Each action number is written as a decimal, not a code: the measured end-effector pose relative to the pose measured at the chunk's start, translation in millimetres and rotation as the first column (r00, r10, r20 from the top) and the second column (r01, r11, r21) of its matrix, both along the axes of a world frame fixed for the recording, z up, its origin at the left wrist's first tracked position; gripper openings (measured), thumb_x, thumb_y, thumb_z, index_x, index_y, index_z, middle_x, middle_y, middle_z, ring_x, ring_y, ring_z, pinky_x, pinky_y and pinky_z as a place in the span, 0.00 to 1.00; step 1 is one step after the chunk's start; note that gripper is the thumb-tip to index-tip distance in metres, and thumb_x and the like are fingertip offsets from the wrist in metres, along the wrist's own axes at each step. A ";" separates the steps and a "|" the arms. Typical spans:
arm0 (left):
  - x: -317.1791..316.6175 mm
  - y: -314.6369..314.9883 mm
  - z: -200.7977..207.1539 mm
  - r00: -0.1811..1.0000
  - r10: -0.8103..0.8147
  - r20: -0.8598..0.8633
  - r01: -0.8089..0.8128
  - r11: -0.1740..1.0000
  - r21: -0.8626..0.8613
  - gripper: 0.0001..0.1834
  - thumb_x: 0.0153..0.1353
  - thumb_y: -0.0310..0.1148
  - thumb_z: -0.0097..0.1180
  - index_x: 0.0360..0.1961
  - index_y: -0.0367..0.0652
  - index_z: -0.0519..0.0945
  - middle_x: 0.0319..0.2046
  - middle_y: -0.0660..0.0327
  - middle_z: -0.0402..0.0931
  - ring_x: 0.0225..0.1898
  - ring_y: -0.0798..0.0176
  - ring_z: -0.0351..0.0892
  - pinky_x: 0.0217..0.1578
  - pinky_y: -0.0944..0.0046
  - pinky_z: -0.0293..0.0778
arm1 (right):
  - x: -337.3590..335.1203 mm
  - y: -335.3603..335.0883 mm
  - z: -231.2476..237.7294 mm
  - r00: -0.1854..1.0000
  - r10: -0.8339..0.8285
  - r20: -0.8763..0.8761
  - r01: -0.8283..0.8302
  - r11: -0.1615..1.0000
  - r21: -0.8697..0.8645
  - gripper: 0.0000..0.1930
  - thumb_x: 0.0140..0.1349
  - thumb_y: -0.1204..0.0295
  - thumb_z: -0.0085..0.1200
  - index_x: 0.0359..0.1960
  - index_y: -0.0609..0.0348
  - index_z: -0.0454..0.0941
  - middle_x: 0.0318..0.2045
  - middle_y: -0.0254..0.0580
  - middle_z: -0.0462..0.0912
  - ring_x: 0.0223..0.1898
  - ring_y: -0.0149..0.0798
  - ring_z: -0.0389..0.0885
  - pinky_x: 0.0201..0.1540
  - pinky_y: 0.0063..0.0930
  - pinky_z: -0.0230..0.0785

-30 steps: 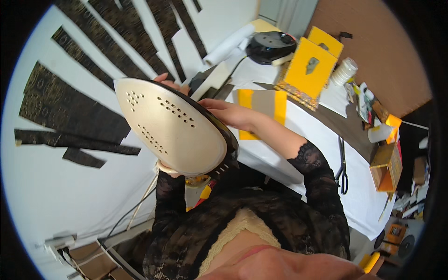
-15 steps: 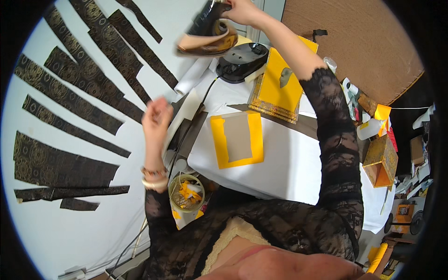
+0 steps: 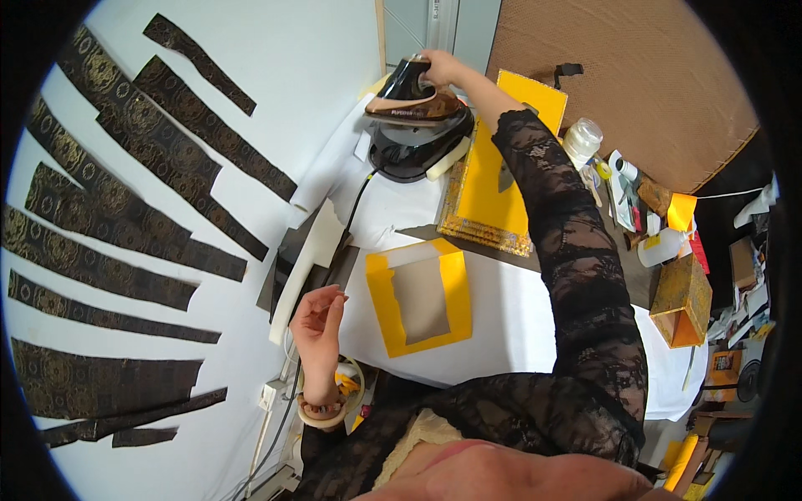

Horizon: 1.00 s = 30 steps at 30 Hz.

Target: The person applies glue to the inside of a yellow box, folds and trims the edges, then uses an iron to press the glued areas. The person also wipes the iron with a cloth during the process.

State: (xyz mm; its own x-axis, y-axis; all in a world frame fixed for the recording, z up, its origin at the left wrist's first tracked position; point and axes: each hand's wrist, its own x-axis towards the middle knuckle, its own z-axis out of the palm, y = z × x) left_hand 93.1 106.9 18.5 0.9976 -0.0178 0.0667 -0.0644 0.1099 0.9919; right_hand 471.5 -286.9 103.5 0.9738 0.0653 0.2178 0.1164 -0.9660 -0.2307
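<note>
My right hand (image 3: 443,68) is wrapped round the handle of a black and copper-coloured clothes iron (image 3: 418,108). The iron is at its black base (image 3: 424,154) at the back of the table; whether it rests fully on it I cannot tell. Nearer to me, my left hand (image 3: 320,324) hovers beside the table's left edge, loosely curled and with nothing visible in it. To its right, a grey board (image 3: 422,301) with yellow paper (image 3: 458,288) folded along its edges lies on the white tabletop covering.
A stack of yellow boards (image 3: 493,184) lies right of the iron base. Several dark patterned strips (image 3: 142,184) hang on the left wall. A clear jar (image 3: 582,138), a white bottle (image 3: 660,249) and an open patterned box (image 3: 681,301) stand at the right. A cord (image 3: 355,209) crosses the left side.
The iron, held up and tilted before, is now down at its base, still in my right hand. My left hand has come away from the wall toward the board. The view has shifted.
</note>
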 end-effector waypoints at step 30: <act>17.1 -57.0 -57.0 0.950 -0.304 0.070 0.290 0.943 0.166 0.35 0.67 0.31 0.58 0.71 0.40 0.56 0.64 0.54 0.62 0.62 0.59 0.66 0.62 0.61 0.63 | -755.6 -286.5 -73.5 0.116 -0.767 0.632 0.990 0.141 -0.010 0.52 0.44 0.56 0.74 0.71 0.46 0.57 0.67 0.66 0.60 0.65 0.64 0.64 0.63 0.54 0.62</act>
